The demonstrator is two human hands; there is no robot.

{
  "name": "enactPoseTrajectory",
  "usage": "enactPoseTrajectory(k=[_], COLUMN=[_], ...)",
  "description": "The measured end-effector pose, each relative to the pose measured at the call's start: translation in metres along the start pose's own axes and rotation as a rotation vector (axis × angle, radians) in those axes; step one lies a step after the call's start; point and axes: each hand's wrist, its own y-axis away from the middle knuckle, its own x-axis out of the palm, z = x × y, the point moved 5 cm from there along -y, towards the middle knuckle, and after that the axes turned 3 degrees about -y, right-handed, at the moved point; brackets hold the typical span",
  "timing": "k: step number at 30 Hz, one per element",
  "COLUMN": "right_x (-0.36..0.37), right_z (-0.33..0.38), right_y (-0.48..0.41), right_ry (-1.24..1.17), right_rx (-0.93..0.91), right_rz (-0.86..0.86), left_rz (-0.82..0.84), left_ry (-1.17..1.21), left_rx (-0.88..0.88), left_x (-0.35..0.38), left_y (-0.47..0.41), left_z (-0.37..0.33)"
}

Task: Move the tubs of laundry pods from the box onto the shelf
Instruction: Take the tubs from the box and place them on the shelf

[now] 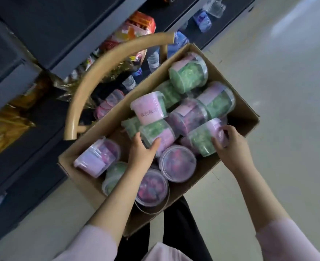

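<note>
An open cardboard box (244, 112) sits below me, filled with several clear tubs of laundry pods with pink labels. My left hand (141, 151) is closed around a green-pod tub (155, 133) lying on its side in the box's middle. My right hand (228, 146) grips another green-pod tub (204, 139) with a pink lid, near the box's right wall. Pink-pod tubs (178, 162) stand upright close to me. The dark shelf (23, 161) runs along the left; some pink-lidded tubs (108, 106) stand on it.
A curved tan handle (91, 76) arches over the box's left side. The shelf holds water bottles (153, 59), colourful snack bags (134, 34) and yellow packets (8, 129). Pale floor (287, 72) spreads to the right. My dark trousers show under the box.
</note>
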Motion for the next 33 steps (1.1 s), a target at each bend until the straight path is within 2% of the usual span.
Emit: enactPoseTrajectory(k=[5,10,13,19,24,28,33], right_x=[0.003,0.013,0.02,0.005,-0.016,-0.02,0.003], right_z=[-0.001,0.001,0.0,0.005,0.034,0.08,0.159], right_y=[-0.006,-0.011,-0.016,-0.01,0.032,0.085,0.188], right_ry=[-0.098,0.043,-0.016,-0.16,-0.359,-0.487,-0.478], right_rx=[0.029,-0.014,-0.017,-0.021,-0.087,-0.173,-0.353], right_rz=[0.091,0.158,0.25,0.166,0.035,0.034,0.093], left_rz=[-0.093,-0.158,-0.169,-0.215,-0.23,-0.234,-0.307], left_ry=[-0.007,0.033,0.118,0.33,0.43,0.468,0.613], left_rx=[-0.028,-0.041,-0.06,-0.037,0.062,0.179,0.275], left_x=[0.013,0.012,0.007,-0.019,-0.059,-0.11,-0.199], left_y=[-0.003,0.003,0.012,0.038,0.08,0.137,0.234], left_z=[-0.001,0.003,0.01,0.02,0.022,0.033,0.094])
